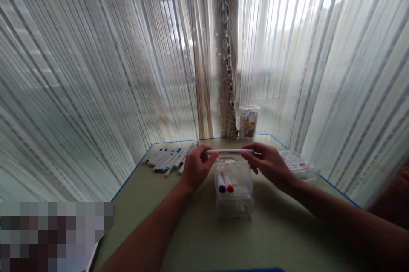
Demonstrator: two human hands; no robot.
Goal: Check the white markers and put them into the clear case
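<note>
A white marker (228,151) is held level between both hands, above a clear plastic box (234,204). My left hand (195,168) pinches its left end. My right hand (267,163) grips its right end with curled fingers. In the box stand two markers, one with a purple cap (221,187) and one with an orange cap (229,187). A row of several white markers with coloured caps (169,158) lies on the table left of my left hand.
The table (198,238) is pale green with a blue edge and is walled in by sheer curtains. A clear tub with a label (249,122) stands at the back. A flat clear lid or pack (298,164) lies at the right.
</note>
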